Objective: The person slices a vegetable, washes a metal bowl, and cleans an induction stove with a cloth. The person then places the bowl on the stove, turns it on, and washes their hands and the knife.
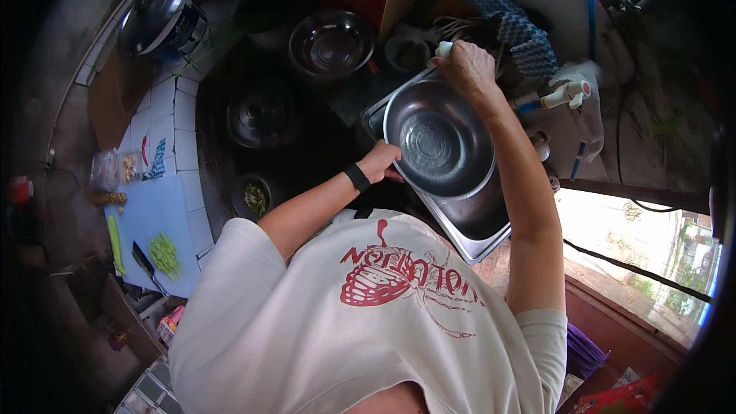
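A wide stainless-steel bowl (440, 138) is tilted over the steel sink (472, 248) in front of me. What looks like a little water or a wet sheen shows in its bottom. My left hand (382, 162), with a black band on the wrist, grips the bowl's near-left rim. Above the far rim, my right hand (468, 66) is closed around a small white item (444, 49); its kind is unclear and my fingers hide most of it. A white tap (566, 95) is to the right of my right forearm.
Another steel bowl (332, 43) stands on the dark counter, near a smaller bowl of chopped greens (256, 198). At left, a pale blue cutting board (152, 201) bears a knife (146, 264) and shredded green vegetable (164, 256). A blue-and-white patterned cloth (526, 43) hangs behind the sink.
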A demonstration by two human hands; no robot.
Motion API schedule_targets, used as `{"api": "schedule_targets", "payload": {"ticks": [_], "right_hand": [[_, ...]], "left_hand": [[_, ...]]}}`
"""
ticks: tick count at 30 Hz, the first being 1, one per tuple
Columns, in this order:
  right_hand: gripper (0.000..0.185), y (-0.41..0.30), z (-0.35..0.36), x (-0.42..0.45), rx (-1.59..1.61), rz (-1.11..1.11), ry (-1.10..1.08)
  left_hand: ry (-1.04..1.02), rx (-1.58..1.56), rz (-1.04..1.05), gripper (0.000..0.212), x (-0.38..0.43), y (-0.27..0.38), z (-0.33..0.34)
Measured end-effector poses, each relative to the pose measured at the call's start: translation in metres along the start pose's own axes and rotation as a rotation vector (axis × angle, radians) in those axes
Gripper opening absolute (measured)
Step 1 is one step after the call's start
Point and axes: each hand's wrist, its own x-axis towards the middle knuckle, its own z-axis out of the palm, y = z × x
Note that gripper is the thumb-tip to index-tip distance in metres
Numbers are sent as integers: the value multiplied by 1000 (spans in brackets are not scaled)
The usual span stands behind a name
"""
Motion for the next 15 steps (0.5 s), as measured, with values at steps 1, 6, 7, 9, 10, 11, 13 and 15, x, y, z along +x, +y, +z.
{"api": "schedule_targets", "payload": {"ticks": [1, 6, 7, 9, 10, 11, 13, 15], "right_hand": [[37, -1, -1, 3, -32, -4, -13], [39, 0, 6, 12, -26, -34, -48], [38, 1, 8, 13, -16, -46, -40], [37, 4, 13, 14, -6, -56, -26], [37, 7, 15, 13, -5, -53, -21], [36, 9, 18, 13, -4, -50, -15], [32, 7, 18, 13, -13, -93, -2], [27, 7, 17, 13, -8, -138, 5]], "left_hand": [[-5, -24, -15, 38, 0, 2, -3], [65, 11, 107, 32, 1, 16, -12], [72, 8, 113, 32, 4, 18, -15], [85, 4, 122, 31, 5, 22, -18], [61, -3, 116, 29, 3, 26, -20], [63, -15, 122, 29, 3, 29, -21], [71, -42, 136, 28, 2, 35, -21], [81, -76, 149, 24, 2, 38, -22]]}}
